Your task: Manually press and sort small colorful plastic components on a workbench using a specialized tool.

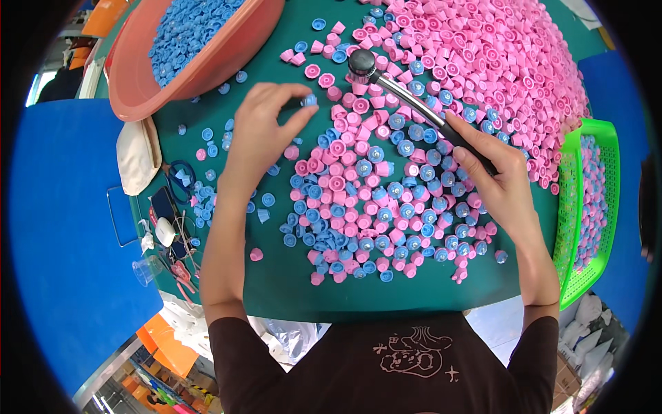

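One green desk (269, 286) stretches beneath the left hand (265, 131) and the right hand (498, 165), and we find it loaded with small plastic parts. A broad heap of pink cups (496, 62) rises beyond the right hand. Ahead and to the left of the left hand we see an orange-pink basin (252, 41) heaped with blue caps (196, 34). To the right of the right hand stands a bright green basket (610, 214), filled with pink and blue parts. A mixed scatter (338, 184) of both colours lies between the hands and nearer the wearer, some blue parts showing shiny centres. The right hand is closed around the dark grip of a hammer-like tool (410, 101); its black head points toward the far side of the left hand, though we cannot tell whether it touches anything. Left of the left hand rests a cream pouch (136, 157), with a clear cup (146, 270) nearer the wearer. Smallest, we note a single blue piece (309, 101), pinched between the left thumb and forefinger.
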The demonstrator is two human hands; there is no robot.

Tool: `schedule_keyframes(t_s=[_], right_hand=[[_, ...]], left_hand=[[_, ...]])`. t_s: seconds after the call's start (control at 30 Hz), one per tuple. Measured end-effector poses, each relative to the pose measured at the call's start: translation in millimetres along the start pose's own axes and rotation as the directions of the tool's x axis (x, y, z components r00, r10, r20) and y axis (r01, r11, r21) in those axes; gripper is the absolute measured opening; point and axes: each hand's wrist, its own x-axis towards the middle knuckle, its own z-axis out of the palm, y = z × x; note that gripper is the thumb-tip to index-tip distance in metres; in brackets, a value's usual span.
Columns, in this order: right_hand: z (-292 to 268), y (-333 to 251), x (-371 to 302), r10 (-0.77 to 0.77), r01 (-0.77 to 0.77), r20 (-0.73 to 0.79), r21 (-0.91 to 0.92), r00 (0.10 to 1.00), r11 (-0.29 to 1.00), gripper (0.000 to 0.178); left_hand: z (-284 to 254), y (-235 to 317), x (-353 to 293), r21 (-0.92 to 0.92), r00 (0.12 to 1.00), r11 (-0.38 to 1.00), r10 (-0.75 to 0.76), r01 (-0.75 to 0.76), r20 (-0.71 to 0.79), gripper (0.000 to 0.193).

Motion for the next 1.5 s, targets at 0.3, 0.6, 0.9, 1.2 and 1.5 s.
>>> schedule_keyframes(t_s=[0.3,0.6,0.9,1.2,1.5], right_hand=[[-0.9,1.2,0.6,-0.009,0.009,-0.004,-0.011,1.0,1.0,0.043],[0.7,1.9,-1.9,0.0,0.0,-0.002,-0.005,1.0,1.0,0.043],[1.5,-1.3,-1.7,-0.009,0.01,0.035,-0.034,0.999,0.999,0.042],[9.8,-3.3,-0.7,-0.083,0.083,-0.017,-0.012,0.996,0.996,0.045],[10.4,-8.2,0.6,-0.031,0.032,0.047,-0.013,0.998,0.999,0.045]], left_hand=[[-2.9,4.9,-14.9,-0.032,0.999,0.998,-0.048,0.048,0.017,0.022],[7.2,0.7,-8.1,-0.015,0.996,0.997,-0.079,0.08,0.038,0.019],[8.1,0.2,-7.4,-0.002,0.994,0.998,-0.059,0.059,0.094,0.02],[10.5,-1.7,-7.6,0.004,0.996,0.999,-0.05,0.05,0.073,0.023],[10.5,-4.6,-6.7,-0.024,0.992,0.996,-0.079,0.082,0.102,0.023]])
